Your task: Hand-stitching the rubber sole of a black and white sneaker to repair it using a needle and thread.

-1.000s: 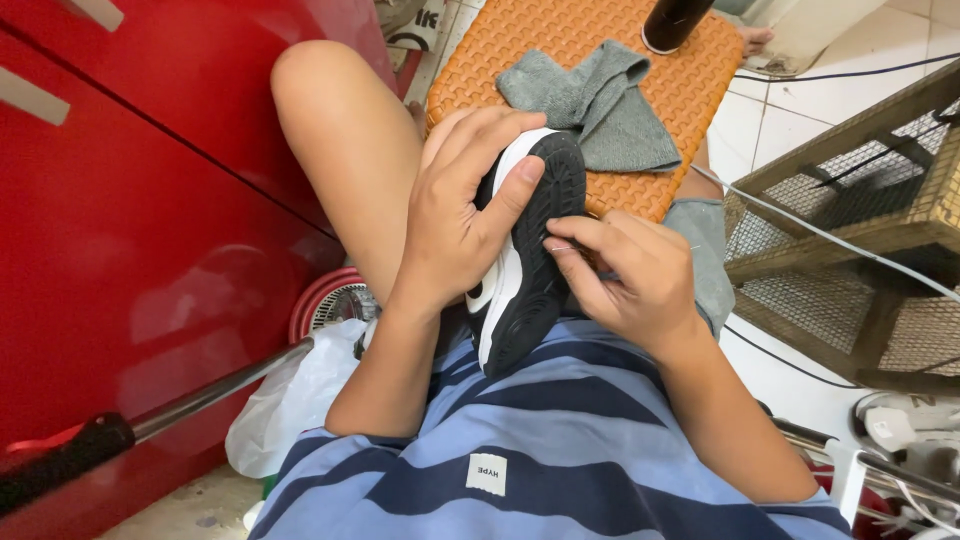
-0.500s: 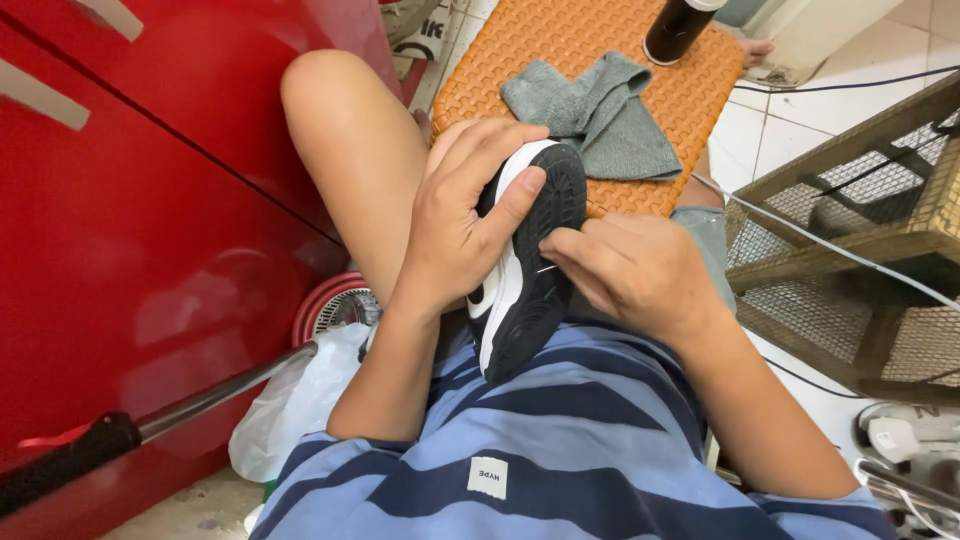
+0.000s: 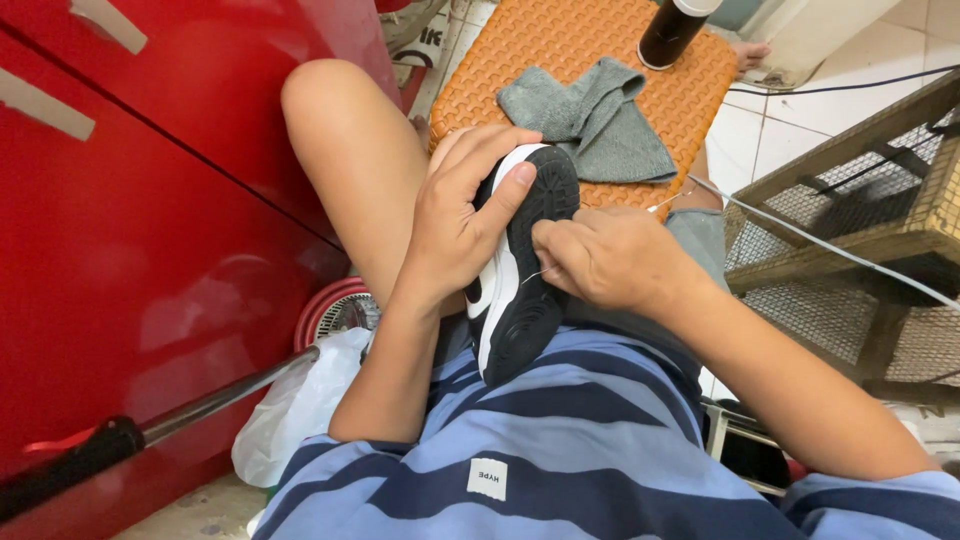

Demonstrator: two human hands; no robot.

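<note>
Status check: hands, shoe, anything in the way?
Left hand grips black-and-white shoe, sole up. Right hand pinches thread at its edge. Nothing blocking.

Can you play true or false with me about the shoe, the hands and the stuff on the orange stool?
1. The left hand grips the black and white shoe. True.
2. The shoe's black sole faces up toward the camera. True.
3. The grey cloth is wrapped around the shoe. False: it lies crumpled on the orange woven stool, apart from the shoe.
4. The right hand pinches at the shoe's edge, where a thin pale thread shows. True.
5. The dark bottle lies on its side on the floor. False: it stands on the stool's far corner.
</note>
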